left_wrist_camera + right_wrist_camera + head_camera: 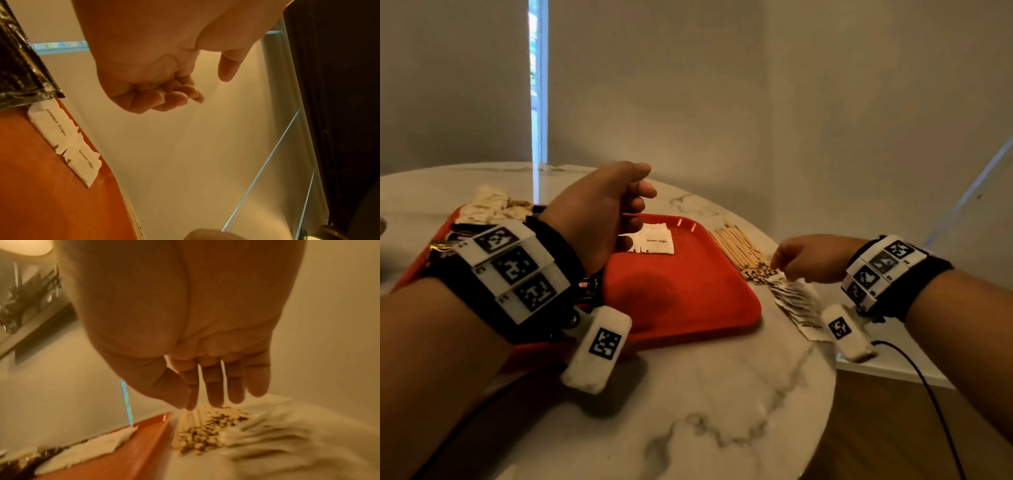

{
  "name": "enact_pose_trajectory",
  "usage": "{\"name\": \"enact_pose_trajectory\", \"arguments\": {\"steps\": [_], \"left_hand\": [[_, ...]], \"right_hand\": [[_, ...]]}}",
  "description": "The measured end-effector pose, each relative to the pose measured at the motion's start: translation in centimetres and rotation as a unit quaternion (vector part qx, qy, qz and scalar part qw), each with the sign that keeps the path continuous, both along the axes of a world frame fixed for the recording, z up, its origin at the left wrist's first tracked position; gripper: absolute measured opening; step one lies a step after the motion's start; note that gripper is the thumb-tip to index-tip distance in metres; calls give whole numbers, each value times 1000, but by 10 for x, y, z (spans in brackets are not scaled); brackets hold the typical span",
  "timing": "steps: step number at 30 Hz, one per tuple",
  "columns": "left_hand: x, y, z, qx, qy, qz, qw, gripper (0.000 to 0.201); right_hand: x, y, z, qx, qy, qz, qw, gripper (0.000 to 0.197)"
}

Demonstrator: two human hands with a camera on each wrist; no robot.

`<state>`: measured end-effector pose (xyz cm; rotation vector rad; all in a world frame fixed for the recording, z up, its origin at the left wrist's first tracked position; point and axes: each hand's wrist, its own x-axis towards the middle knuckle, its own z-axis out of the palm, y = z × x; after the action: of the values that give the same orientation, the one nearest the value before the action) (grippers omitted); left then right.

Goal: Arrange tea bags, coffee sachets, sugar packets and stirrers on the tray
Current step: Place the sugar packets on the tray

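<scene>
A red tray [688, 291] lies on the marble table. On it are two white brown-sugar packets [655, 240] [61, 134], pale tea bags [489, 205] at the back left and dark coffee sachets [457, 236] [18, 65]. My left hand [619, 209] [164, 95] hovers over the tray beside the sugar packets, fingers curled into the palm and holding nothing. Right of the tray lie wooden stirrers [739, 250] [205, 431] and a fanned heap of sugar packets [796, 301] [287, 443]. My right hand [787, 263] [216, 394] reaches down there with straight fingers, its tips at the heap's far end.
The round table [688, 411] ends close behind the loose sugar packets on the right, with wooden floor [893, 428] below. A black cable [928, 394] hangs from my right wrist. A wall stands just beyond the table.
</scene>
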<state>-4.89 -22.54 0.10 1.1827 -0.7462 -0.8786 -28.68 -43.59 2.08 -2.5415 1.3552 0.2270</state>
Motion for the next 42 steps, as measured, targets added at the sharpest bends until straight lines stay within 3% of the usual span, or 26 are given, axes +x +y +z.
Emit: {"name": "enact_pose_trajectory", "arguments": {"steps": [5,9,15,28,35,42], "left_hand": [[-2,0,0,-1,-4,6,1000,30],[-2,-1,-1,1,-11,8,1000,30],[-5,-1,-2,8,-11,7,1000,29],[-6,-1,-2,20,-18,3,1000,30],[-4,-1,-2,32,-17,1,999,30],[-3,-1,-2,37,-18,-2,999,31]], "right_hand": [[-22,9,-9,32,90,37,995,65],[-26,12,-11,57,90,41,993,81],[-30,15,-21,12,189,83,978,112],[-31,13,-26,-87,247,141,955,82],[-31,11,-30,-107,215,139,961,57],[-28,4,-35,-105,153,148,971,51]]}}
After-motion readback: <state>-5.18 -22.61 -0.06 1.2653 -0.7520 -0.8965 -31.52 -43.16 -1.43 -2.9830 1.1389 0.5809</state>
